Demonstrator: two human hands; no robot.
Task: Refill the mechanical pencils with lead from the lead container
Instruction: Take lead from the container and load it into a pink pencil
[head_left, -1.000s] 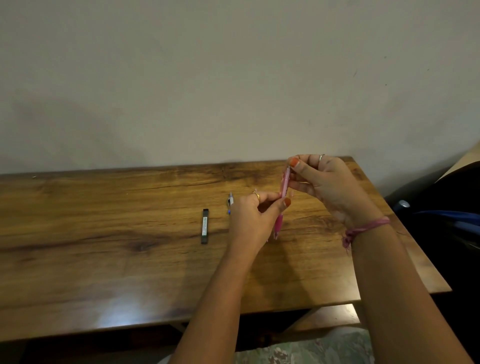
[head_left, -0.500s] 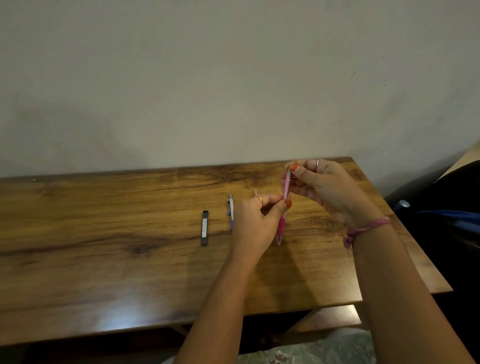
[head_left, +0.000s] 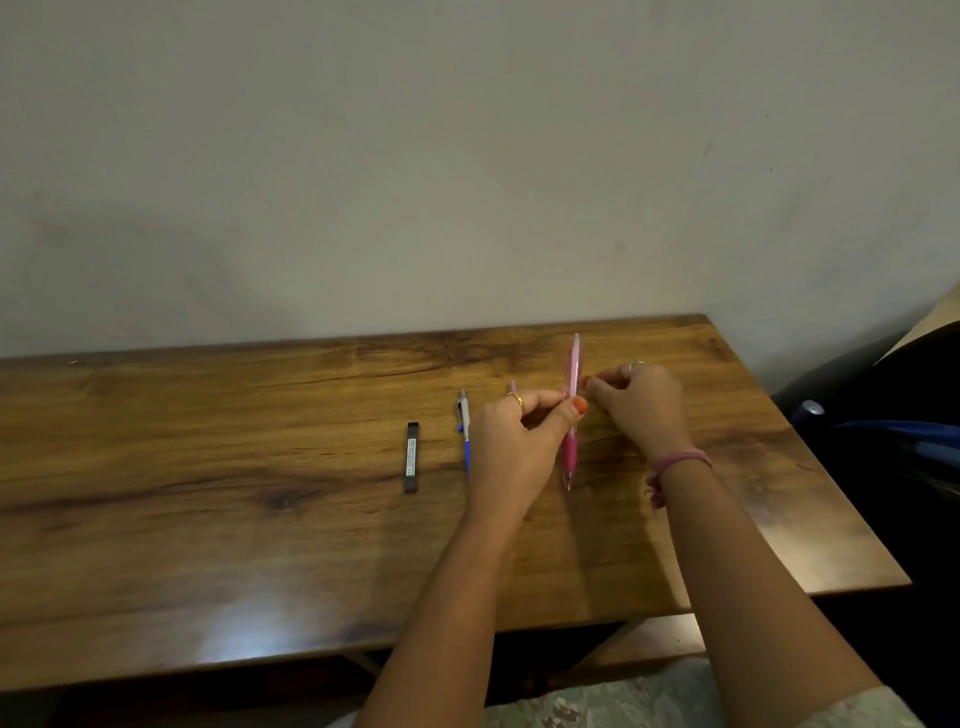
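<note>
Left grip (head_left: 519, 441) pinches the pink pencil (head_left: 571, 405) upright; right grip (head_left: 636, 402) curled beside it, contents unclear; lead container (head_left: 411, 457) lies untouched, so refilling remains.

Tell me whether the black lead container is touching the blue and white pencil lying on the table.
Apart. The head view shows the black lead container lying left of the blue and white pencil, with a strip of bare wooden table between them.

Right hand (head_left: 636, 402) now off pink pencil (head_left: 571, 410), fingers curled beside.
</note>
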